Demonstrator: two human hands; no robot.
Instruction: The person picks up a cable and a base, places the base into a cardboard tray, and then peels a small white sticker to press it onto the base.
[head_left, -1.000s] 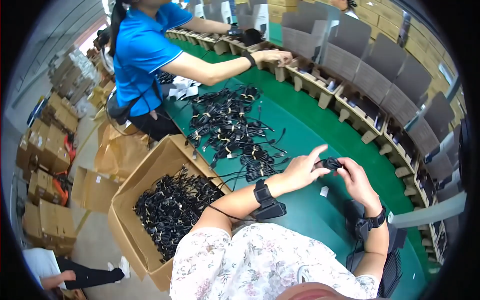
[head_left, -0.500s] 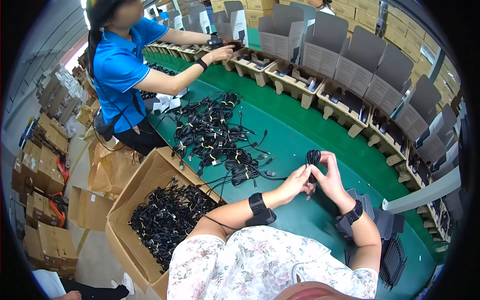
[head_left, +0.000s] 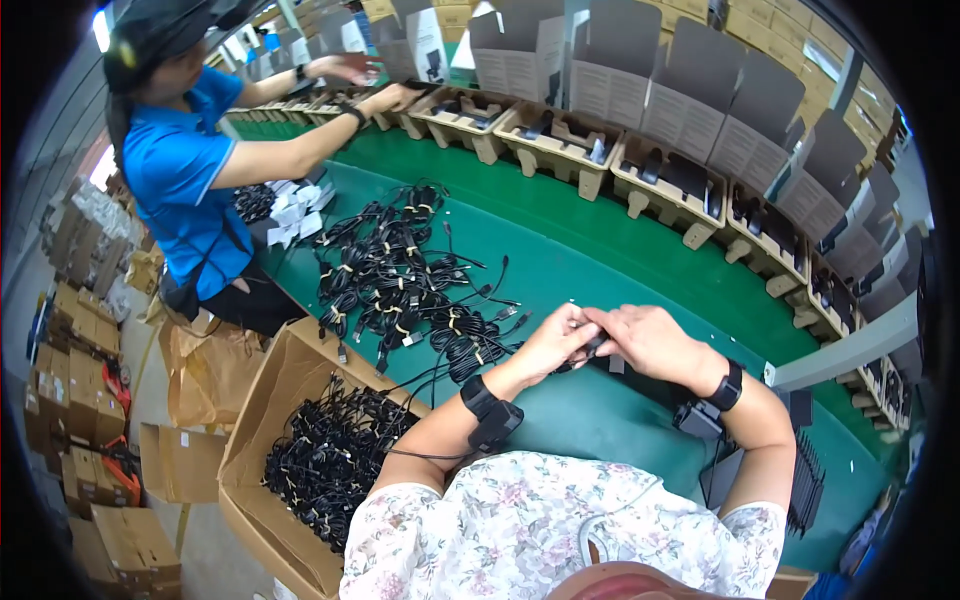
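Note:
Above the table's near side, my left hand (head_left: 553, 343) and my right hand (head_left: 655, 342) meet with bent fingers. A coiled black cable (head_left: 597, 345) is pinched between them, mostly covered by the fingers. To the left of my hands lies a heap of black cable bundles (head_left: 395, 265), several tied with pale bands, their plugs pointing various ways. Below that heap, an open cardboard box (head_left: 262, 400) holds a mass of loose-looking black cables (head_left: 335, 465).
Along the far side runs a row of moulded trays (head_left: 560, 148) holding black parts, with grey upright flaps behind. A co-worker in a blue shirt (head_left: 185, 160) reaches over trays at the left. Dark flat pieces (head_left: 800, 490) lie by my right elbow; a grey post (head_left: 850, 350) stands beyond.
My hands have closed together around the cable coil, which stood upright and more visible before. The view has shifted, and the co-worker's hands have moved apart over the trays.

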